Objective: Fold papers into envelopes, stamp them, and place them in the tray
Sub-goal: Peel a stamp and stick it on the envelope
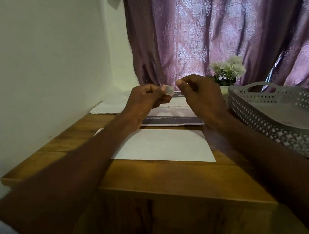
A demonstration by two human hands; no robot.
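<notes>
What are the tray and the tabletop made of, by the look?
Tray: likely moulded plastic, matte grey, with a regular diamond lattice in the walls and a cut-out handle. Tabletop: wood or wood-look laminate, warm brown, visible grain, slight sheen; cannot tell which.

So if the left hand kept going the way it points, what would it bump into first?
Probably the right hand. The left hand, pinching a small stamp, points across at it over the papers, with just a small gap between. Depth is hard to judge here.
</notes>
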